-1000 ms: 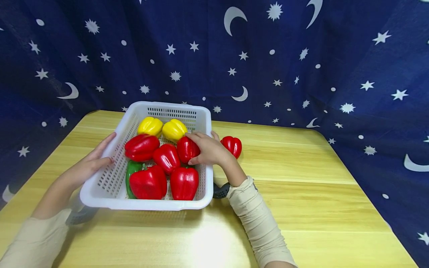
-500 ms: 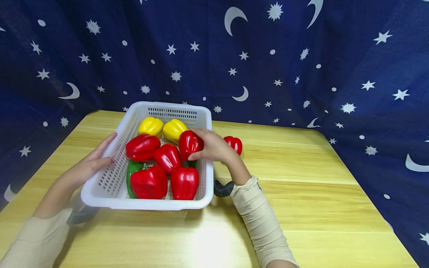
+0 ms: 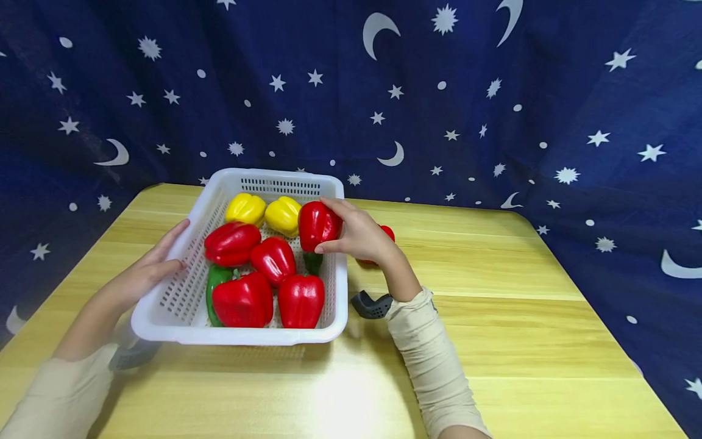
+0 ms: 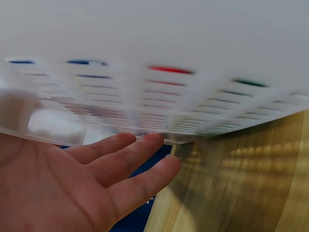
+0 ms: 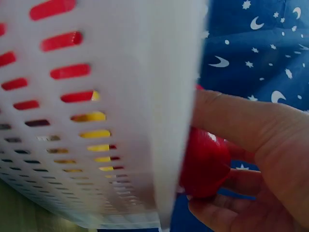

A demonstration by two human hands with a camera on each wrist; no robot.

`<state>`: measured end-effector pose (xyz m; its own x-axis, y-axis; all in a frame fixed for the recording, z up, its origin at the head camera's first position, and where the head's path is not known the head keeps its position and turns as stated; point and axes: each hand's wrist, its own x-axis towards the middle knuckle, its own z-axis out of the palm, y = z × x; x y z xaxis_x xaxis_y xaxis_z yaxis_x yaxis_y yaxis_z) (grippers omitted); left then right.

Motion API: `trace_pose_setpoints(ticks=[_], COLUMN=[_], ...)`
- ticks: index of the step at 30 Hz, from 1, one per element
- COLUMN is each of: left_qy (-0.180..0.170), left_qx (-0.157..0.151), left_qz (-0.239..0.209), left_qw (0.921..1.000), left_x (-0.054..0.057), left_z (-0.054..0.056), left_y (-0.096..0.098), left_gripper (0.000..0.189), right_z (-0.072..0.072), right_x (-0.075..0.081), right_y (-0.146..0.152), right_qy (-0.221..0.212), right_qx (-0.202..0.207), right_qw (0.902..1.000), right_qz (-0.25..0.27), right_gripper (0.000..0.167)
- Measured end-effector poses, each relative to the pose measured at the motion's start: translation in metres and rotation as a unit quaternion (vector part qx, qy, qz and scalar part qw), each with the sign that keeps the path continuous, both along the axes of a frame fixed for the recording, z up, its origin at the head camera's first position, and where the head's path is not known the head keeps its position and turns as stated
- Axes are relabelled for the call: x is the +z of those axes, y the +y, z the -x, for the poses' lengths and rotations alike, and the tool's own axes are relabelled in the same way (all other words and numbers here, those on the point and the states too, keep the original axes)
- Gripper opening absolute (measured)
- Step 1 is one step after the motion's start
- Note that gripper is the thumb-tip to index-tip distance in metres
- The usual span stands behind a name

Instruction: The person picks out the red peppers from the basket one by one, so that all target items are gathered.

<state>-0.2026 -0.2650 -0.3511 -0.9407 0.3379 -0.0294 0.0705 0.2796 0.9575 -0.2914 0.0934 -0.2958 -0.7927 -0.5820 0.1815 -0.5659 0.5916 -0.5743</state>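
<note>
A white perforated plastic basket [image 3: 236,335] holds yellow bell peppers [image 3: 245,210], red bell peppers [image 3: 300,302] and a green bell pepper [image 3: 216,286]. My left hand [image 3: 138,275] holds the basket's left side, thumb over the rim. In the left wrist view, several fingers [image 4: 140,181] extend along the outside of its slotted wall. At the right rim, my right hand [image 3: 359,235] grips a red bell pepper [image 3: 315,227] between thumb and fingers, above another green one [image 3: 313,263]. The right wrist view has that held pepper partly hidden by the basket edge.
Behind my right hand, another red bell pepper [image 3: 387,231] lies on the wooden table [image 3: 493,317], mostly hidden. A dark blue curtain [image 3: 466,122] with stars and moons hangs behind. A black curved piece [image 3: 371,305] sits by my right wrist.
My right hand has raised the red bell pepper and drawn it toward the right rim, uncovering a green one below. The left hand and basket have stayed put.
</note>
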Motion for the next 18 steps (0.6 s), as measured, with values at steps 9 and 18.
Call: trace_pose_setpoints(ticks=[9, 18], left_qy=[-0.018, -0.016], left_qx=[0.007, 0.013], left_qz=[0.007, 0.014], left_qw=[0.9998, 0.9997], left_x=[0.0, -0.001], left_z=[0.001, 0.001], left_y=[-0.001, -0.002], left_gripper=[0.077, 0.077], right_z=[-0.006, -0.011], right_x=[0.01, 0.018], right_y=[0.012, 0.02], right_qy=[0.005, 0.015], right_qx=[0.004, -0.001], right_qw=[0.9997, 0.9998], right_qz=[0.023, 0.013], right_gripper=[0.082, 0.082])
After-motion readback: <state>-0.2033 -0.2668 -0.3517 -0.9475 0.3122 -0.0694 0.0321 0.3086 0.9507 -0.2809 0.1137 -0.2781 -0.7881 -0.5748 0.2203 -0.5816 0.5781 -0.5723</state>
